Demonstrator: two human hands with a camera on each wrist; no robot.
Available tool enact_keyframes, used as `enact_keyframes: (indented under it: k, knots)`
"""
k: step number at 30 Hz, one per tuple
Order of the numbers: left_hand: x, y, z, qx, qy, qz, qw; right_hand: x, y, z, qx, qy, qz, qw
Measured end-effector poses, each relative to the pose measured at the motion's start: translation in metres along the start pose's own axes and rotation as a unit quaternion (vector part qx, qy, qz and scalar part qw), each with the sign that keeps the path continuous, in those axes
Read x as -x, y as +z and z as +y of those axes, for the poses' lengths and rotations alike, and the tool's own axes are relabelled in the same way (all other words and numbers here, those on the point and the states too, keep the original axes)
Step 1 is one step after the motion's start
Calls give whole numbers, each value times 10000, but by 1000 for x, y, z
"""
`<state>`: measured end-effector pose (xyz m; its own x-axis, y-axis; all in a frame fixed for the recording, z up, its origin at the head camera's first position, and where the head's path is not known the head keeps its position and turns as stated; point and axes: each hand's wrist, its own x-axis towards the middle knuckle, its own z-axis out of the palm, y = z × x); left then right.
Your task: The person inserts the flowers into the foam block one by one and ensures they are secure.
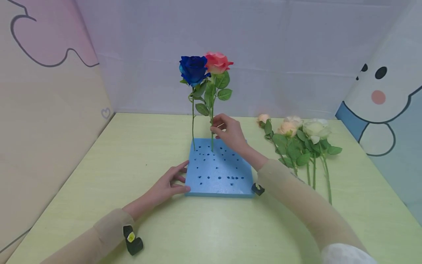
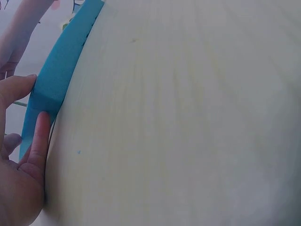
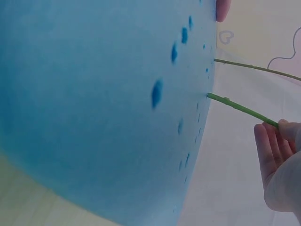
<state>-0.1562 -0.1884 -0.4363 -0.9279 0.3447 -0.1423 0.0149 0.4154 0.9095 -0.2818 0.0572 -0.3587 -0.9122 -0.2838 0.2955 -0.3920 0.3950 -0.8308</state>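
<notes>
A blue foam block (image 1: pixel 211 169) dotted with holes lies flat on the table. Upright near its back left corner stands a blue rose (image 1: pixel 193 70), its thin stem in the block. Just right of it is a pink rose (image 1: pixel 217 63), whose green stem (image 3: pixel 242 109) meets the block at a hole. My right hand (image 1: pixel 229 132) pinches that stem between thumb and fingers, a little above the surface. My left hand (image 1: pixel 167 185) touches the block's left side with fingers spread along the edge; the left wrist view shows fingertips against the blue side (image 2: pixel 61 61).
On the table's right side lie several loose artificial roses, among them a white rose (image 1: pixel 315 129), a peach rose (image 1: pixel 288 128) and a small peach bud (image 1: pixel 263 118), their stems partly behind my right sleeve (image 1: pixel 296 198). A cloth backdrop (image 1: pixel 148 73) rises behind the table (image 1: pixel 132 157).
</notes>
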Motion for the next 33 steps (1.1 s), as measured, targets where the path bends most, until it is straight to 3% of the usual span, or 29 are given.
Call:
enact_keyframes:
  k: [15, 25, 33]
  knots:
    - [-1, 0, -1, -31, 2, -1, 10000, 3, -2, -3, 248, -37, 5, 9997]
    - [-1, 0, -2, 16, 39, 7, 10000, 1, -6, -3, 324, 68, -359, 9988]
    - [-1, 0, -1, -22, -25, 33, 10000, 2, -5, -1, 523, -102, -567, 9970]
